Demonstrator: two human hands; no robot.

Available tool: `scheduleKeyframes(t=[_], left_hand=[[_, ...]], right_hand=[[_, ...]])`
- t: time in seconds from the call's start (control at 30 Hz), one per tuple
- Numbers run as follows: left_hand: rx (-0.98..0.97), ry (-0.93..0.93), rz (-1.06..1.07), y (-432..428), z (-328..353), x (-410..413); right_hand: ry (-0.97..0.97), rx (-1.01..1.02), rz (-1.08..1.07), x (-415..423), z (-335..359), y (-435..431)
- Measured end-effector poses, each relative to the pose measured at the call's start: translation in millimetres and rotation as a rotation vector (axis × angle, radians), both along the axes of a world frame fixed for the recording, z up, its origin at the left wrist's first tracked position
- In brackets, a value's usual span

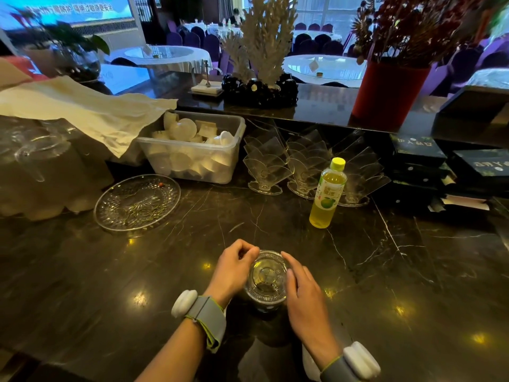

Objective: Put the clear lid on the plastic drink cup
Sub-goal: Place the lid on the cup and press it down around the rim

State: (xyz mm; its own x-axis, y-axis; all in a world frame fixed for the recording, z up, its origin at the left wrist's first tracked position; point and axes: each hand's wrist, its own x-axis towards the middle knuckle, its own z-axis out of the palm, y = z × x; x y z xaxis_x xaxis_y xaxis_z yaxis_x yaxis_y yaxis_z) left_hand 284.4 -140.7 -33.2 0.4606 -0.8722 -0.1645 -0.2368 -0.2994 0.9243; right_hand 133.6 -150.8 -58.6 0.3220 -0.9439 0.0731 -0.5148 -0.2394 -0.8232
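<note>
A clear plastic drink cup [265, 306] stands on the dark marble counter near its front edge, seen from above. A clear round lid [266, 277] lies flat over its mouth. My left hand [234, 268] curls around the lid's left rim, fingertips on its far edge. My right hand [298, 288] lies against the right rim, with fingers bent over the lid's edge. Both hands touch the lid. Most of the cup's wall is hidden under the lid and my hands.
A green-tea bottle [327, 193] with a yellow cap stands at the right behind the cup. A cut-glass plate [137, 202] lies at the left. Behind are a plastic bin [192, 158] of small cups, clear napkin holders [292, 166], glass jugs [35, 166] and black boxes [446, 166].
</note>
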Motion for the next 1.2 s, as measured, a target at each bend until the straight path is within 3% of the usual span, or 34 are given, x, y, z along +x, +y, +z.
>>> scheduleKeyframes(t=[0.5, 0.73, 1.07, 1.2], left_hand=[[0.098, 0.097, 0.046, -9.8, 0.4, -4.7], [0.219, 0.366, -0.014, -8.8, 5.8, 1.4], [-0.086, 0.054, 0.012, 8.0, -6.6, -10.1], [-0.066, -0.066, -0.055, 15.6, -13.2, -3.5]], right_hand=[[0.004, 0.007, 0.020, -1.1, -0.9, -1.9], [0.013, 0.015, 0.032, -2.5, -0.8, -2.8], [-0.049, 0.033, 0.034, -3.3, -2.5, -0.7], [-0.082, 0.046, 0.037, -5.9, -2.6, -5.6]])
